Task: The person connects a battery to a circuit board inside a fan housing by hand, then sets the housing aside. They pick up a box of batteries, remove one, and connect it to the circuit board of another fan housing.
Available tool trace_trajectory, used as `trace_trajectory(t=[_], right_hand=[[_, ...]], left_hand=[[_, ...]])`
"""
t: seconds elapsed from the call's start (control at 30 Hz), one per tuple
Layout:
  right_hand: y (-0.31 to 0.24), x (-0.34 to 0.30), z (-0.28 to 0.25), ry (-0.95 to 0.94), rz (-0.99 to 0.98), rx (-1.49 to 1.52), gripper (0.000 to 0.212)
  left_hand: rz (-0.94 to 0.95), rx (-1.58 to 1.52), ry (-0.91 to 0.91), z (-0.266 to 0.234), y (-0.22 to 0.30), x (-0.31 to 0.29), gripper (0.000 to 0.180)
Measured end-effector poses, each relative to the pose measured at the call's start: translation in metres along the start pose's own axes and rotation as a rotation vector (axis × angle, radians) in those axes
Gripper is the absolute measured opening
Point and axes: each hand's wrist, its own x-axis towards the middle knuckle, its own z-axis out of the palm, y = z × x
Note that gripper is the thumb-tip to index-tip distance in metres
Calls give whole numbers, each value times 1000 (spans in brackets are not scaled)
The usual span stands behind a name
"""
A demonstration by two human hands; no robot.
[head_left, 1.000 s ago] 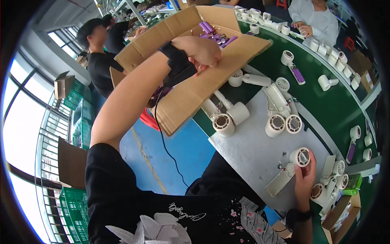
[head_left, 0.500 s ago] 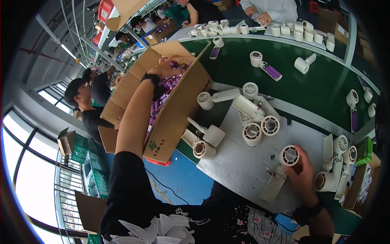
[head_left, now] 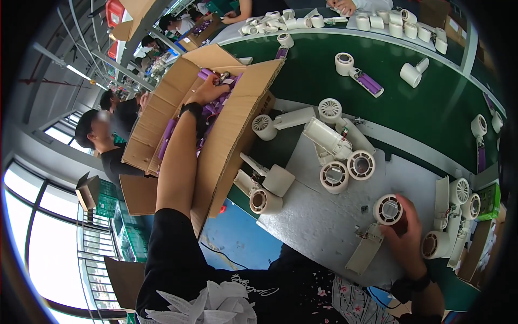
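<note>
My left hand point(head_left: 207, 89) is inside a tall cardboard box point(head_left: 229, 154), its fingers curled on a purple battery pack point(head_left: 205, 73) in the pile; the fingertips are partly hidden. My right hand point(head_left: 404, 232) grips a white handheld fan shell point(head_left: 388, 209) by its round head, just above the grey work plate point(head_left: 307, 216). The shell's handle point(head_left: 365, 254) is opened, with small wires near the joint, and slants down toward me. Farther up the plate lie several similar fan shells point(head_left: 333, 177), next to two round heads facing up.
A green conveyor belt point(head_left: 302, 70) runs behind the plate, carrying fan bodies, some with purple batteries point(head_left: 368, 85). More fan shells point(head_left: 436, 244) crowd the plate's right side, by a small carton point(head_left: 477, 254). Other people work beyond the belt and at the left.
My left hand has shifted within the box, its fingers going from spread over the batteries to curled. The box appears more tilted. My right hand keeps the fan shell almost in place.
</note>
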Motion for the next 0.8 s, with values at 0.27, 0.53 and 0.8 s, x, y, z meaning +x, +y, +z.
trace_trajectory(t=[0.27,0.53,0.8], right_hand=[[-1,1,-2,-23,7,15,67],[7,-1,-4,-21,-64,-63,69],[6,-2,0,13,-35,-73,69]], left_hand=[[-300,230,116,4,20,1,103],[-88,-126,65,5,14,7,108],[-106,139,233,1,-39,28,110]])
